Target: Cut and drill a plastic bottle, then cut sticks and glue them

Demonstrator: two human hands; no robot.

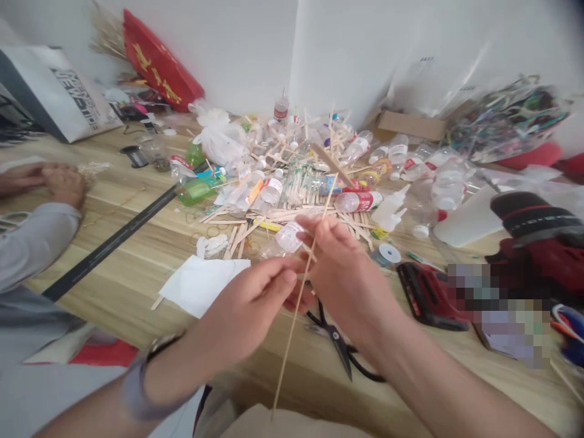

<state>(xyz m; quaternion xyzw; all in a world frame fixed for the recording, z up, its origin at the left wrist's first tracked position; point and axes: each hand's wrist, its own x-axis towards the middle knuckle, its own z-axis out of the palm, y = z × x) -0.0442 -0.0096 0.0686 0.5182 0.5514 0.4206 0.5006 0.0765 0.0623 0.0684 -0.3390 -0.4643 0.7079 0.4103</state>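
A long thin bamboo skewer [292, 328] slants up through the middle of the view, its lower end close to my body. My right hand [344, 267] is closed on its upper part with the fingers curled. My left hand [260, 304] sits just to the left, thumb and fingers pinched beside the skewer; what they hold is hidden. A short pale piece [309, 252] crosses the skewer between the hands. By the skewer's top is a flat wooden stick [331, 164]; I cannot tell whether they touch. Black-handled scissors [338, 350] lie below my right hand.
Plastic bottles, including a green one [197, 190], and wooden craft sticks [292, 214] are heaped ahead. A white sheet [198, 283] and a black strip [118, 240] lie left. On the right are a spool [387, 254] and a red-black drill [538, 243]. Another person's hands [64, 181] rest far left.
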